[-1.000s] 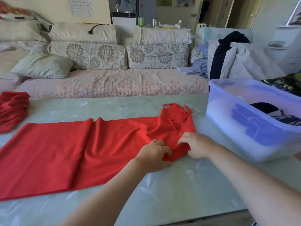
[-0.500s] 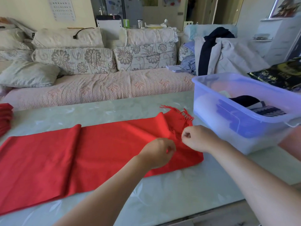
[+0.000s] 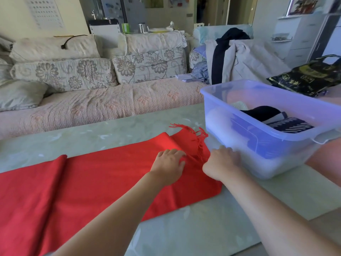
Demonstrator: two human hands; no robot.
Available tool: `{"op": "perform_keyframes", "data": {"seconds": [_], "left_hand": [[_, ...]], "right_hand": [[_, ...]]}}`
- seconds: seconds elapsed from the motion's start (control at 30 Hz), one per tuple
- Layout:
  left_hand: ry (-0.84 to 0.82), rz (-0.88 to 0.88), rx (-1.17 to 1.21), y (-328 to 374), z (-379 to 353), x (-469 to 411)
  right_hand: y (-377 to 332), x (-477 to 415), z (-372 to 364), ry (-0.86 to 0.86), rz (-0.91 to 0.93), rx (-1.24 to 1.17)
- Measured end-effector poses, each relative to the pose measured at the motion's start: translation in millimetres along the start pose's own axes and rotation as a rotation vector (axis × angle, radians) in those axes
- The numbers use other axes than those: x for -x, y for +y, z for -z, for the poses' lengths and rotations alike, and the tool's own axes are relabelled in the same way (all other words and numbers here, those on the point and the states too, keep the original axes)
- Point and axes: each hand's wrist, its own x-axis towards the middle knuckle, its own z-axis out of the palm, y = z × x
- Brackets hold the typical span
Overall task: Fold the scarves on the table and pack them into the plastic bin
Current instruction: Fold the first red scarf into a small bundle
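A red scarf [image 3: 92, 182] lies spread lengthwise across the pale green table [image 3: 193, 231], its fringed end [image 3: 195, 133] folded back near the bin. My left hand [image 3: 168, 164] rests on the scarf near that end, its fingertips and thumb pinching a ridge of fabric. Just to the right, my right hand [image 3: 222, 162] has its fingers curled over the scarf's right edge, close to the bin wall. The translucent bluish plastic bin [image 3: 221, 115] stands on the table to the right and holds a dark folded scarf [image 3: 262, 112] and a striped one [image 3: 289, 126].
A sofa [image 3: 110, 104] with floral cushions runs along the table's far side. Clothes [image 3: 236, 58] are heaped on its right end. A black printed bag [image 3: 306, 78] lies behind the bin. The table's near edge is at the lower right.
Both hands have lowered the pinched fabric back onto the scarf near the bin. The view has swung right, and the second red scarf at the far left has left the frame.
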Motion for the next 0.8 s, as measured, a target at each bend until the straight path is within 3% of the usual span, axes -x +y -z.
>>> {"op": "perform_keyframes", "data": {"seconds": [0.1,0.17,0.23,0.3,0.43,0.53,0.67,0.8], "left_hand": [[0.044,0.086,-0.058,-3.0,-2.2,-25.0],[0.081,0.116,-0.077,-8.1,-4.1,-40.9],[0.093,0.099,-0.091,-15.0,-7.8,-56.4],[0.033,0.063,-0.123,-18.4,-12.6,-71.1],[-0.238,0.032,-0.137,-10.9,-21.9,-103.0],[-0.347,0.021,-0.06,-4.3,-22.1,-125.9],[-0.218,0.011,-0.082,2.8,-22.3,-146.0],[-0.092,-0.27,-0.023,15.3,-25.6,-153.4]], "right_hand": [[-8.9,-7.5,-12.9,0.212,0.243,-0.169],[-16.6,-12.3,-22.6,0.138,0.416,-0.339],[-19.3,-16.4,-31.7,-0.022,0.447,-0.437],[-15.2,-25.2,-41.5,-0.074,0.408,-0.449],[0.7,-38.8,-48.3,0.049,0.227,-0.351],[4.9,-40.3,-55.6,0.099,0.259,-0.334],[7.3,-39.4,-57.0,0.189,0.132,-0.366],[9.1,-36.7,-50.7,0.209,-0.096,-0.367]]}}
